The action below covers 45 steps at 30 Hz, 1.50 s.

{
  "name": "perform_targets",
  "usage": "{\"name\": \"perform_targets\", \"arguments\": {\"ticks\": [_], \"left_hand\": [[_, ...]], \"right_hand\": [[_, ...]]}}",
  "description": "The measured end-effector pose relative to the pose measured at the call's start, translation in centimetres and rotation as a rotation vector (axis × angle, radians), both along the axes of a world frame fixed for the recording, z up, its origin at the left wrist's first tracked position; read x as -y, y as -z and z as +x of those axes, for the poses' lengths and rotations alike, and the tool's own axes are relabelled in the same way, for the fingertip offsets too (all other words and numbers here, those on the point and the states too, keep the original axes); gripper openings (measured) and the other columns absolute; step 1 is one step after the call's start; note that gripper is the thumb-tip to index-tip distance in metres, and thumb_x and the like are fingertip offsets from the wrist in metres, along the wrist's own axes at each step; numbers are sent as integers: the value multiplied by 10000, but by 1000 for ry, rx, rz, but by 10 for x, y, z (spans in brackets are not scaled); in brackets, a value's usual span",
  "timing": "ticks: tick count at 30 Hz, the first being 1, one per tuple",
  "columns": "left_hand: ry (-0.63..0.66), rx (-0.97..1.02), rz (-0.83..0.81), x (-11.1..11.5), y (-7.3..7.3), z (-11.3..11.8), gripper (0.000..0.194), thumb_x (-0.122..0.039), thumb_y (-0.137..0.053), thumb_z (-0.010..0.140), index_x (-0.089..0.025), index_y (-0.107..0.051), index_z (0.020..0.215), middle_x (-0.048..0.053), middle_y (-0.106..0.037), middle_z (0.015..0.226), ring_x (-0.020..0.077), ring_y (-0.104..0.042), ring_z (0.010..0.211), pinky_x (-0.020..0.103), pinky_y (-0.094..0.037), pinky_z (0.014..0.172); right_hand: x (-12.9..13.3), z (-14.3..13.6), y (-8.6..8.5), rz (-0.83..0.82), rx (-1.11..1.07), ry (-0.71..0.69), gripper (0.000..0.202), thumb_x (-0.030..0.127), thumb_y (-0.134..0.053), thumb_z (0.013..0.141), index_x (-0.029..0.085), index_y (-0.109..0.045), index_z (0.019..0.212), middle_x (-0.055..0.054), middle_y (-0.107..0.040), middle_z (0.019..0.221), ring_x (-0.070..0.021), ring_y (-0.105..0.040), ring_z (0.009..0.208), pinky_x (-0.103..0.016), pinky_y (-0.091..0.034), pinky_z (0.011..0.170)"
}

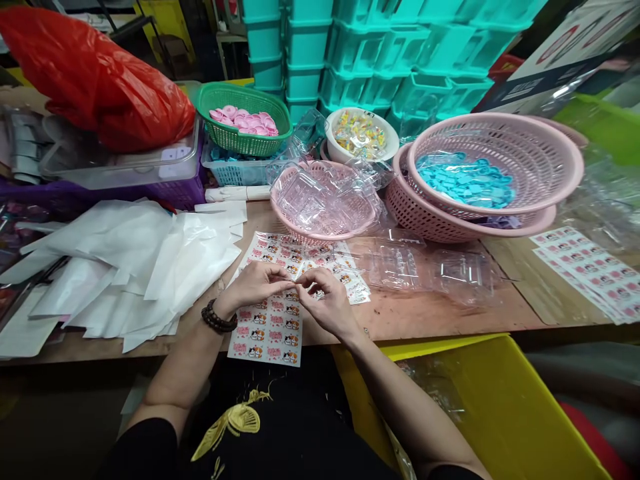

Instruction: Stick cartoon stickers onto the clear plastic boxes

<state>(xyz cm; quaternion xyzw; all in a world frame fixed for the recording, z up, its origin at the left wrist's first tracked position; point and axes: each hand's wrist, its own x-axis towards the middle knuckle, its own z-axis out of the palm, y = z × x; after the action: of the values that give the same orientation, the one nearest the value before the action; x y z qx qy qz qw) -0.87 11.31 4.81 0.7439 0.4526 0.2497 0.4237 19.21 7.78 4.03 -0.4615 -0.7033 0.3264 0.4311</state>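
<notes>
White papers (130,267) in a loose heap to the left of the left hand (253,287), with a pink basket (325,237) of clear plastic cases (305,197) beyond both hands and the sticker sheet (273,353) directly beneath. Seemingly far from finished, judging by many rows of cat prints left on the sheet; no way to count any missing. Angled inward at the wrists, pinched at thumb and forefinger on both left and right hand (325,300), with anything between the meeting fingertips too small to tell.
</notes>
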Motion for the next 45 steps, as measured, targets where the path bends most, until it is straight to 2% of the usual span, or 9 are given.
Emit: {"name": "perform_targets", "arguments": {"ticks": [9, 16, 19, 22, 27, 33, 35, 39, 45], "left_hand": [[42, 74, -189, -17, 5, 1, 384, -502, -623, 822, -153, -712, 691, 8, -638, 629, 133, -533, 598, 248, -414, 586], [-66, -132, -101, -39, 16, -10, 427, -528, -560, 849, -168, -671, 648, -2, -616, 598, 143, -522, 578, 247, -395, 563], [-174, -241, 2, -55, 12, -21, 339, -439, -590, 851, -193, -663, 629, 11, -636, 611, 182, -576, 657, 278, -438, 650], [-252, -312, 111, -60, 4, -20, 222, -359, -633, 844, -210, -713, 700, 73, -733, 823, 264, -632, 903, 369, -477, 855], [-317, -175, 260, -29, -5, 17, 285, -386, -609, 900, -201, -731, 1080, 133, -647, 1305, 324, -491, 1290, 510, -344, 1144], [-207, 490, -888, 11, -5, 62, 675, -741, -489, 874, -211, -547, 1288, 140, -667, 1187, 249, -711, 934, 434, -572, 849], [-153, 627, -1093, 17, -6, 68, 714, -787, -497, 838, -208, -555, 1252, 133, -695, 1127, 264, -722, 932, 422, -580, 809], [-142, 772, -1081, 26, -7, 69, 576, -638, -699, 795, -215, -614, 1176, 131, -725, 1100, 289, -714, 992, 400, -575, 803], [-294, 906, -820, 33, 2, 56, 504, -436, -711, 830, -277, -544, 1279, 93, -608, 1339, 275, -666, 1110, 437, -590, 869]], "right_hand": [[-2, 3, 36, 584, 587, -47, 314, 148, -461, 1003, 254, -693, 1186, -69, -663, 846, -197, -582, 799, -351, -443, 693], [8, 12, 48, 810, 539, -255, 195, 180, -557, 967, 265, -682, 1089, 18, -619, 653, -148, -551, 633, -328, -394, 636], [12, 34, 51, 709, 500, -13, 211, 231, -579, 953, 290, -679, 1129, 12, -689, 692, -168, -632, 715, -378, -456, 819], [5, 60, 52, 457, 575, 356, 323, 218, -543, 963, 271, -638, 1267, -72, -776, 1039, -245, -674, 1073, -513, -366, 1077], [-3, 79, 63, 295, 629, 426, 433, 166, -450, 986, 234, -554, 1401, -103, -759, 1150, -259, -670, 1156, -613, -254, 1186], [30, 77, 82, 591, 511, 155, 399, 107, -523, 941, 296, -619, 1279, -56, -784, 1076, -225, -721, 1035, -593, -387, 1130], [38, 74, 77, 644, 502, 4, 418, 114, -540, 932, 340, -626, 1273, -39, -775, 1112, -222, -704, 1079, -576, -428, 1105], [44, 62, 54, 716, 562, -123, 418, 120, -511, 949, 361, -641, 1264, -28, -750, 1131, -193, -676, 1079, -508, -500, 1071], [68, 46, -1, 752, 156, 207, 378, 149, -738, 841, 352, -670, 1152, -69, -643, 1148, -221, -668, 1042, -439, -612, 884]]}}
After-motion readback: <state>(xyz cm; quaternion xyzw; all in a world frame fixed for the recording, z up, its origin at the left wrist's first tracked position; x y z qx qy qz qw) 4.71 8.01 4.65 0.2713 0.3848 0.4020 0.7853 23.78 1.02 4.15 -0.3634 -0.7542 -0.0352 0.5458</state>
